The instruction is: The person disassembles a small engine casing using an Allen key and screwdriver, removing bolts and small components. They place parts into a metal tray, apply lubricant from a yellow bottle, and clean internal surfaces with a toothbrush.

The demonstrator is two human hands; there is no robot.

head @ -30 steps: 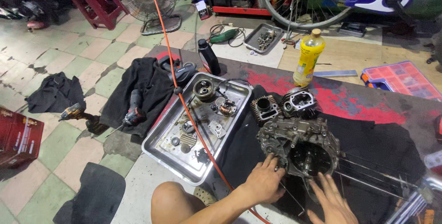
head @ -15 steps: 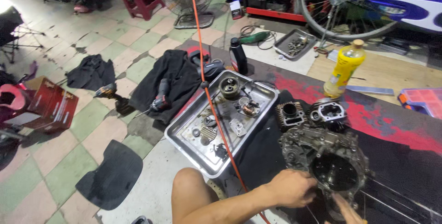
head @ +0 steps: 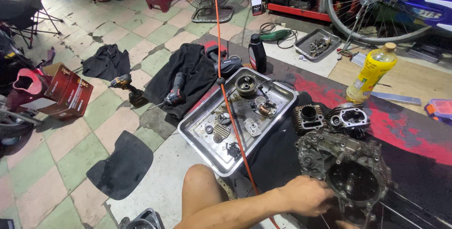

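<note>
An engine crankcase (head: pixel 346 175), dark and greasy, is seen lying on a black cloth (head: pixel 282 149) on the floor at the lower right. Its near left edge is touched by the left hand (head: pixel 306 196), fingers curled against the casing; whether the grip is actually closed on it cannot be told. The right hand (head: pixel 348 225) is barely seen at the bottom edge, its grip undeterminable. Just behind the crankcase two cylinder parts (head: pixel 329 117) are set. To the left a metal tray (head: pixel 278 111) of small parts is placed, crossed by an orange cord (head: pixel 226 92). Farther back a yellow bottle (head: pixel 372 72) is stood upright.
</note>
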